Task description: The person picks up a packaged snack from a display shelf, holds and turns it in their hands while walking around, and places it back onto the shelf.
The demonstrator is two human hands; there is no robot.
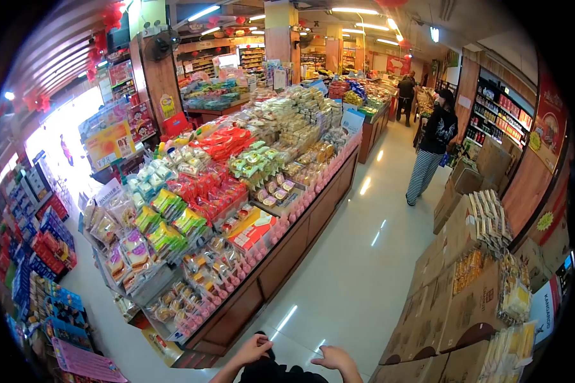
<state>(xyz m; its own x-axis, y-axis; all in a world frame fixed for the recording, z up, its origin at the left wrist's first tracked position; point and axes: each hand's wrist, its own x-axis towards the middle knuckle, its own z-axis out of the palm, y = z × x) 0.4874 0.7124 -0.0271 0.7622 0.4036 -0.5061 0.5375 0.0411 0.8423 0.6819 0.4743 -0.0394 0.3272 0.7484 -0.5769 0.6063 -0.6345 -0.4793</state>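
At the bottom of the view, my left hand (254,348) is in front of my dark clothing, its fingers loosely bent and nothing clearly visible in them. A small black shape shows beside its fingertips; I cannot tell what it is. My right hand (333,359) hangs a little to the right over the tiled floor, fingers loosely stretched and holding nothing. Closest to my left hand is a long wooden display counter (249,297) heaped with packaged snacks. Green snack packs (166,236), red packets (220,191) and clear trays of pastries (179,297) lie on it.
Stacked cardboard boxes (428,313) line the right side, topped with bagged goods (514,287). A person in striped trousers (426,172) stands in the aisle; another person (405,96) is farther back. Shelves of goods (64,236) stand left. A shiny tiled floor (348,255) runs between.
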